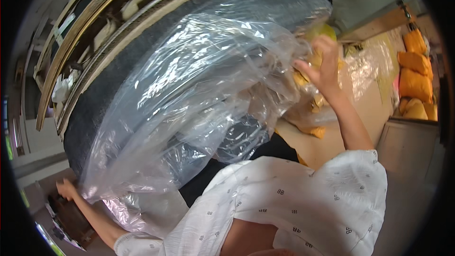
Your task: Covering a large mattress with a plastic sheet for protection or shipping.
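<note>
A large clear plastic sheet [180, 80] lies loose and wrinkled over a long dark padded surface [102, 92], its near part hanging down in front of me. My left hand [68, 189] is at the sheet's lower left end; its fingers are curled at the gathered plastic there. At the right end, my right hand [324, 61] is raised beside the bunched edge of the plastic. Its thumb stands apart from its fingers, which are slightly blurred. Just behind this hand is a yellow-green round thing [321, 31], partly hidden.
Wooden rails [90, 21] run along the far left side of the padded surface. At the right, yellow pieces [313, 132] and more clear plastic [367, 68] lie on a tan surface. Orange bundles [415, 85] are stacked by a grey cabinet [412, 147]. A brown box-like thing [71, 218] sits below my left hand.
</note>
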`<control>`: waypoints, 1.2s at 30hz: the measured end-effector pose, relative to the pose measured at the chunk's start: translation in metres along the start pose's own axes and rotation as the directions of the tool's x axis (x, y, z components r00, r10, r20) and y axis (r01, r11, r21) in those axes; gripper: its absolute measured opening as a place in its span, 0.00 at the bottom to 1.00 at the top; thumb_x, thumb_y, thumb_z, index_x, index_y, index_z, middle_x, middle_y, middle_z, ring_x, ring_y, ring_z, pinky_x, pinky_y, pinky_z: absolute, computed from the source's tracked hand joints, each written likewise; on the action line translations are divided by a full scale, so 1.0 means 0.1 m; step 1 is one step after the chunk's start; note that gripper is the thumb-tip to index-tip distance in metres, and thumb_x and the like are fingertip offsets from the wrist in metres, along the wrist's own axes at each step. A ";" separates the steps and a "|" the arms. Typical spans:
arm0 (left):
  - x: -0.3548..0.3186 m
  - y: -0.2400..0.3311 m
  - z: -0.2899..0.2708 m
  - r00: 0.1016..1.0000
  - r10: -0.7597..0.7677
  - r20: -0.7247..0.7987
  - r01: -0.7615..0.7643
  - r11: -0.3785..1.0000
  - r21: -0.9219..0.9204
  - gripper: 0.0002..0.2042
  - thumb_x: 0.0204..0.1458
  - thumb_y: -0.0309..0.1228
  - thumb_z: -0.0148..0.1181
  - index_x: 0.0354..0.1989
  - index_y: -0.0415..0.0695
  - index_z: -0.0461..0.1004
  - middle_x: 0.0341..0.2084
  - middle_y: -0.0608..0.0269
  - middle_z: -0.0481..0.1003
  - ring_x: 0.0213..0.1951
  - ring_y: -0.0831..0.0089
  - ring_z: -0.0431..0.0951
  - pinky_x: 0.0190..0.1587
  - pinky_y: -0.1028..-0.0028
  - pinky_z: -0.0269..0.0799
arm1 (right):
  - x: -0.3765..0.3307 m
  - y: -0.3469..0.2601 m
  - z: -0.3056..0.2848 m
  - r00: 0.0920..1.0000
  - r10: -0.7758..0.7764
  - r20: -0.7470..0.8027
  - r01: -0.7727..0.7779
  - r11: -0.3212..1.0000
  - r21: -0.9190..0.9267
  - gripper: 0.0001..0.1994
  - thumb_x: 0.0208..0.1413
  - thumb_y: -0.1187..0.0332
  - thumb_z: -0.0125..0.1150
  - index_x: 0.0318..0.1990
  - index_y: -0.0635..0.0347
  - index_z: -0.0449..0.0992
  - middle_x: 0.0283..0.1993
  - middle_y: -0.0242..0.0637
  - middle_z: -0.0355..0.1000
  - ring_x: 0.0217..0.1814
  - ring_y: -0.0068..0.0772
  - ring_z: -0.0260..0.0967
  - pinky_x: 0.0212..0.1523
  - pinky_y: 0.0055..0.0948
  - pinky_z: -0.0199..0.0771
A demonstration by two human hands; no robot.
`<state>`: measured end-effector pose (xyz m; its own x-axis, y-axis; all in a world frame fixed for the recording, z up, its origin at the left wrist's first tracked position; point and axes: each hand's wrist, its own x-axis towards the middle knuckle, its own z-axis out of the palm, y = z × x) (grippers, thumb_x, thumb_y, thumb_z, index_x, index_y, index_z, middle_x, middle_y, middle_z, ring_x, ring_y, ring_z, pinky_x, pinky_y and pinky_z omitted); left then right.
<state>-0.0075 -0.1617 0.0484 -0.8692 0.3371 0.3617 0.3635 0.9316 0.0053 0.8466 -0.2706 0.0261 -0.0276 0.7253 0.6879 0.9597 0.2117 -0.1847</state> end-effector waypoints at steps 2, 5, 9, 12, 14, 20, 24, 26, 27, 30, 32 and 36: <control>0.00 0.27 -0.02 0.627 0.765 -0.147 -0.727 0.506 -0.464 0.18 0.54 0.34 0.50 0.50 0.38 0.68 0.49 0.52 0.68 0.52 0.61 0.67 0.56 0.70 0.57 | -0.10 0.17 -0.01 0.976 0.215 0.028 -0.217 0.971 0.102 0.29 0.41 0.61 0.66 0.50 0.60 0.62 0.51 0.44 0.59 0.55 0.45 0.55 0.54 0.38 0.56; -2.39 1.25 -0.94 0.290 0.934 -0.211 -0.718 0.067 -0.692 0.16 0.56 0.33 0.48 0.49 0.38 0.68 0.48 0.54 0.69 0.51 0.65 0.67 0.54 0.71 0.59 | -0.38 0.32 -0.10 0.949 0.275 0.152 -0.304 0.925 0.226 0.32 0.40 0.57 0.67 0.52 0.60 0.61 0.53 0.45 0.58 0.58 0.46 0.53 0.58 0.38 0.54; -3.72 1.59 -1.41 0.049 0.870 -0.491 -0.778 -0.275 -0.565 0.14 0.47 0.30 0.59 0.42 0.39 0.71 0.44 0.52 0.71 0.46 0.58 0.71 0.50 0.68 0.64 | -0.59 0.05 -0.04 0.932 0.216 0.290 -0.291 0.925 0.246 0.36 0.40 0.55 0.67 0.56 0.59 0.58 0.57 0.44 0.55 0.60 0.44 0.52 0.59 0.37 0.53; -3.92 1.73 -1.34 0.193 0.869 -0.456 -0.568 -0.280 -0.774 0.07 0.50 0.28 0.57 0.34 0.39 0.71 0.37 0.59 0.73 0.39 0.70 0.72 0.43 0.75 0.66 | -0.78 0.07 0.09 0.928 0.169 0.333 -0.224 0.966 0.132 0.35 0.38 0.62 0.67 0.57 0.54 0.59 0.59 0.42 0.53 0.59 0.44 0.53 0.58 0.38 0.55; -3.91 1.75 -1.32 0.331 0.877 -0.350 -0.335 -0.238 -0.912 0.05 0.55 0.28 0.53 0.31 0.40 0.70 0.28 0.71 0.70 0.30 0.84 0.66 0.34 0.84 0.62 | -0.84 0.10 0.19 0.931 0.143 0.336 -0.157 0.987 0.015 0.31 0.37 0.69 0.64 0.54 0.53 0.62 0.59 0.39 0.55 0.58 0.45 0.54 0.56 0.37 0.56; -3.59 1.73 -1.30 0.399 0.861 -0.316 -0.436 -0.125 -0.891 0.06 0.55 0.29 0.52 0.31 0.40 0.67 0.23 0.74 0.63 0.25 0.86 0.59 0.30 0.86 0.58 | -0.32 0.18 0.40 0.944 0.211 0.252 -0.323 0.743 0.587 0.11 0.51 0.73 0.53 0.42 0.59 0.63 0.48 0.38 0.67 0.50 0.34 0.63 0.51 0.30 0.61; -3.15 1.62 -1.11 0.456 0.827 -0.329 -0.537 -0.039 -0.843 0.07 0.56 0.29 0.51 0.32 0.38 0.66 0.25 0.70 0.65 0.29 0.82 0.62 0.35 0.84 0.61 | 0.34 0.09 0.24 0.826 0.374 0.422 -0.459 0.012 0.888 0.04 0.58 0.69 0.47 0.38 0.56 0.62 0.36 0.33 0.71 0.35 0.21 0.67 0.37 0.22 0.65; -3.09 1.57 -1.04 0.489 0.811 -0.320 -0.541 -0.006 -0.841 0.07 0.56 0.29 0.51 0.32 0.38 0.66 0.25 0.70 0.65 0.29 0.82 0.62 0.34 0.84 0.61 | 0.53 0.28 0.27 0.841 0.284 0.461 -0.466 -0.055 0.883 0.04 0.58 0.69 0.48 0.38 0.56 0.62 0.35 0.33 0.70 0.34 0.22 0.67 0.33 0.21 0.65; -3.09 1.56 -1.05 0.495 0.813 -0.307 -0.549 0.019 -0.835 0.07 0.55 0.29 0.51 0.32 0.38 0.66 0.24 0.69 0.65 0.28 0.82 0.62 0.34 0.83 0.61 | 0.66 0.35 0.30 0.842 0.199 0.501 -0.483 -0.136 0.865 0.04 0.58 0.69 0.48 0.38 0.55 0.62 0.35 0.32 0.70 0.33 0.22 0.67 0.30 0.20 0.64; -3.09 1.56 -1.07 0.495 0.820 -0.286 -0.569 0.057 -0.820 0.06 0.55 0.29 0.51 0.32 0.38 0.66 0.23 0.67 0.64 0.27 0.81 0.62 0.32 0.82 0.61 | 1.15 0.32 0.59 0.926 0.303 0.225 -0.325 0.340 0.883 0.06 0.56 0.70 0.52 0.39 0.57 0.64 0.29 0.26 0.64 0.28 0.14 0.59 0.27 0.14 0.59; -3.12 1.57 -1.09 0.468 0.839 -0.276 -0.576 0.053 -0.815 0.06 0.55 0.28 0.51 0.32 0.38 0.66 0.22 0.66 0.64 0.26 0.81 0.62 0.32 0.82 0.62 | 1.33 0.46 0.74 0.942 0.333 0.023 -0.264 0.700 0.663 0.09 0.52 0.71 0.57 0.38 0.60 0.66 0.24 0.23 0.62 0.26 0.09 0.56 0.26 0.12 0.57; -3.12 1.56 -1.11 0.464 0.837 -0.289 -0.586 0.045 -0.809 0.05 0.55 0.27 0.52 0.32 0.38 0.65 0.22 0.65 0.64 0.26 0.80 0.62 0.31 0.81 0.62 | 1.47 0.61 1.05 0.943 0.330 0.028 -0.324 0.901 0.288 0.11 0.48 0.70 0.59 0.38 0.60 0.66 0.20 0.29 0.65 0.23 0.19 0.62 0.28 0.21 0.64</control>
<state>0.3577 -0.1368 0.0396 -0.0026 0.8969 0.4423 0.7968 -0.2654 0.5428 0.8713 -0.0824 0.0418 0.2832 0.7727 0.5681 0.7932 0.1442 -0.5916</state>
